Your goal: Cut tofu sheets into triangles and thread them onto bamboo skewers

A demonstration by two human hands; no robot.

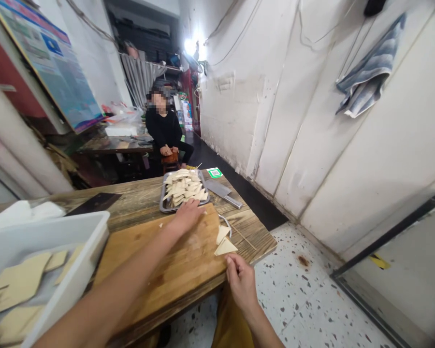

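My left hand (184, 217) rests at the far edge of a wooden cutting board (159, 275), its fingertips at the rim of a metal tray (163, 205). The tray holds a heap of pale tofu triangles on skewers (183, 187). My right hand (241, 282) hangs by the table's edge, thumb and forefinger pinched together with nothing visible between them. Two loose tofu triangles (224, 247) lie just beyond those fingertips, beside a thin bamboo skewer (243, 235). A cleaver (221, 190) lies past them on the wooden table (255, 244).
A white plastic tub (76, 285) of flat tofu sheets stands at the left, beside a white cloth (21, 215). A person in black (165, 133) sits at the far end. A white wall runs along the right, above a speckled terrazzo floor (304, 295).
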